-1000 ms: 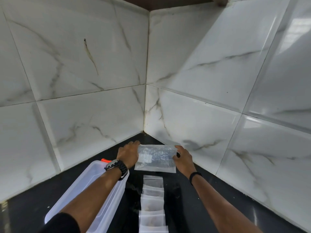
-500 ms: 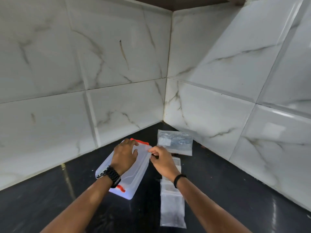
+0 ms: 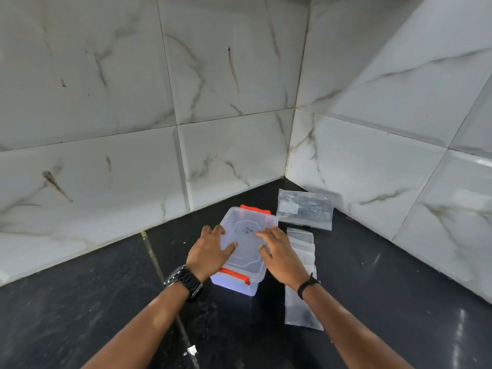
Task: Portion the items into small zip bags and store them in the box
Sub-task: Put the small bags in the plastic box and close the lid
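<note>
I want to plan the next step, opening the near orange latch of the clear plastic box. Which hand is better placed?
Probably the left hand: its wrist lies beside the near orange latch of the clear plastic box. The right hand rests further along the lid.

Dark speckled stone table [image 3: 386, 302] fills the foreground, glossy, with a pale seam [image 3: 155, 259] running across it. White marble-look wall tiles [image 3: 226, 75], grey-veined, meet in a corner behind. A small white scrap [image 3: 191, 350] lies on the seam nearby.

Box [image 3: 246, 237] left of bags [image 3: 302, 251], under hands [image 3: 211, 253].
</note>
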